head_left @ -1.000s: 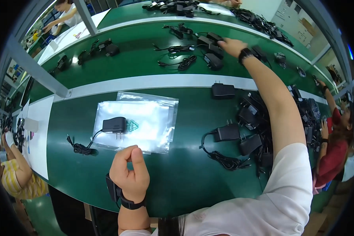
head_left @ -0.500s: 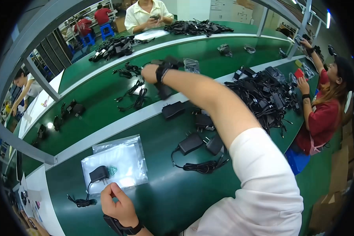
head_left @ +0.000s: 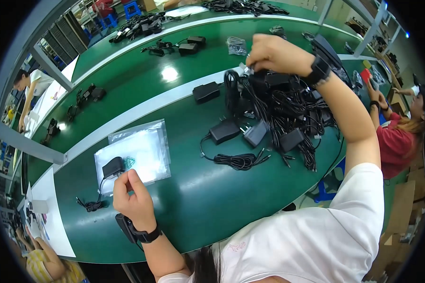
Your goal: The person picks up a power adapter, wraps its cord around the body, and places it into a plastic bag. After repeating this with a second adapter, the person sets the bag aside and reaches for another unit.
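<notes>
- Fingers of the left hand [head_left: 133, 200] are curled in, tips pressed together, right at the near edge of the clear plastic bags [head_left: 141, 151] on the green bench [head_left: 198, 207]. Can't tell if they're actually pinching anything.
- One black adapter [head_left: 113, 167] sits on those bags, just left of that hand, its cord [head_left: 92, 203] trailing off the bags toward the near bench edge.
- Right hand [head_left: 275, 54] is way off to the right of the bags, fingers closed on a cable at the top of the tangled adapter pile [head_left: 281, 106].
</notes>
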The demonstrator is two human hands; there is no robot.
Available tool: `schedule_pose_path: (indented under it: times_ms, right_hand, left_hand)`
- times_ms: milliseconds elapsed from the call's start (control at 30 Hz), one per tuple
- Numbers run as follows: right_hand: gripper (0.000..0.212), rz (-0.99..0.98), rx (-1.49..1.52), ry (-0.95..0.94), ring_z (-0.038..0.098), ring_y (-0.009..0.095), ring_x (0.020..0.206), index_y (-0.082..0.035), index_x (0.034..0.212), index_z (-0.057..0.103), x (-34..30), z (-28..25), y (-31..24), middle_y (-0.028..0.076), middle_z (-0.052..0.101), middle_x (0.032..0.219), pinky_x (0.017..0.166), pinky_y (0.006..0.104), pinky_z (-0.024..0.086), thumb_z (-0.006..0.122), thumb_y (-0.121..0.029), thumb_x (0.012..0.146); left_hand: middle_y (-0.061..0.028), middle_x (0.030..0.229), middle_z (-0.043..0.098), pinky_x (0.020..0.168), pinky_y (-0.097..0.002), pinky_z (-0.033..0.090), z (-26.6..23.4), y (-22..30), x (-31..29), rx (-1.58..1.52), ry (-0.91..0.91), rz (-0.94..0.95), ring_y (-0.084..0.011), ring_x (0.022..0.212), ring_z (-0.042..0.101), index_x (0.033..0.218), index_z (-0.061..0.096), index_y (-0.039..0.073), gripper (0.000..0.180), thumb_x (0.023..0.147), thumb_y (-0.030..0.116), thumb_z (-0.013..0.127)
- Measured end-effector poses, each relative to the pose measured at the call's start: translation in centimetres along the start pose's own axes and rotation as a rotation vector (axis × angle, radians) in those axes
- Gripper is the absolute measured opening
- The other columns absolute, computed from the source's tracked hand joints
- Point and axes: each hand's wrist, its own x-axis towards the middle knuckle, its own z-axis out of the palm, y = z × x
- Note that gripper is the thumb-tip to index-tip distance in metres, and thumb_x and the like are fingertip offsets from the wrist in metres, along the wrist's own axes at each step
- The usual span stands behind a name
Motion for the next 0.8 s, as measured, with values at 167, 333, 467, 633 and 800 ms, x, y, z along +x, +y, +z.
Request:
schedule_pose_path:
  times_ms: [167, 333, 467, 633, 800]
  right_hand:
    - [0.020, 0.021, -0.104, 0.108, 0.052, 0.025, 0.070, -0.006, 0.088, 0.064, -6.4, -3.8, -1.5, 0.006, 0.058, 0.074, 0.063, 0.0336, 0.045, 0.065, -0.003, 0.069]
    - [0.016, 0.387, 0.386, 0.817, 0.059, 0.009, 0.078, -0.003, 0.099, 0.062, -7.8, -8.1, -3.3, 0.003, 0.065, 0.093, 0.067, 0.0224, 0.049, 0.050, -0.007, 0.088]
    - [0.015, 0.112, 0.705, 0.892, 0.062, 0.011, 0.072, -0.005, 0.082, 0.067, -3.1, -6.6, -8.1, 0.005, 0.066, 0.080, 0.065, 0.0233, 0.050, 0.058, 0.002, 0.073]
    - [0.006, -0.410, 0.778, 0.697, 0.058, 0.022, 0.069, -0.007, 0.066, 0.063, 1.5, 1.5, -14.9, 0.004, 0.062, 0.071, 0.058, 0.0313, 0.047, 0.060, -0.002, 0.062]
    - [0.010, -0.655, 0.621, 0.291, 0.055, 0.025, 0.075, -0.009, 0.074, 0.064, 1.7, 4.5, -18.3, 0.004, 0.060, 0.075, 0.066, 0.0355, 0.044, 0.062, -0.009, 0.065]
  left_hand:
    - [-0.0031, 0.061, 0.056, 0.048, -0.0216, 0.038, 1.3, 0.1, -0.3, -0.167, -0.090, -0.154, -0.0079, 0.052, 0.049, 0.078, 0.058, -0.001, 0.012, 0.084, 0.010, 0.058]
    - [-0.0007, 0.059, 0.049, 0.048, -0.0197, 0.037, 3.0, 0.3, -0.6, -0.462, -0.205, -0.294, -0.0067, 0.051, 0.044, 0.080, 0.056, 0.002, 0.017, 0.089, 0.016, 0.052]
    - [-0.0043, 0.066, 0.052, 0.049, -0.0214, 0.039, 2.6, 5.2, -0.7, -0.877, -0.538, -0.537, -0.0110, 0.055, 0.048, 0.095, 0.054, 0.002, 0.034, 0.092, 0.035, 0.044]
    - [-0.0118, 0.111, 0.053, 0.081, -0.0412, 0.043, 4.7, 10.8, -0.4, -1.665, -0.874, -0.845, -0.0268, 0.099, 0.051, 0.121, 0.042, 0.005, 0.055, 0.089, 0.050, 0.039]
    - [-0.0132, 0.112, 0.053, 0.092, -0.0350, 0.037, 3.5, 2.9, 4.0, -2.025, -0.854, -0.889, -0.0218, 0.104, 0.049, 0.111, 0.048, -0.002, 0.042, 0.082, 0.025, 0.060]
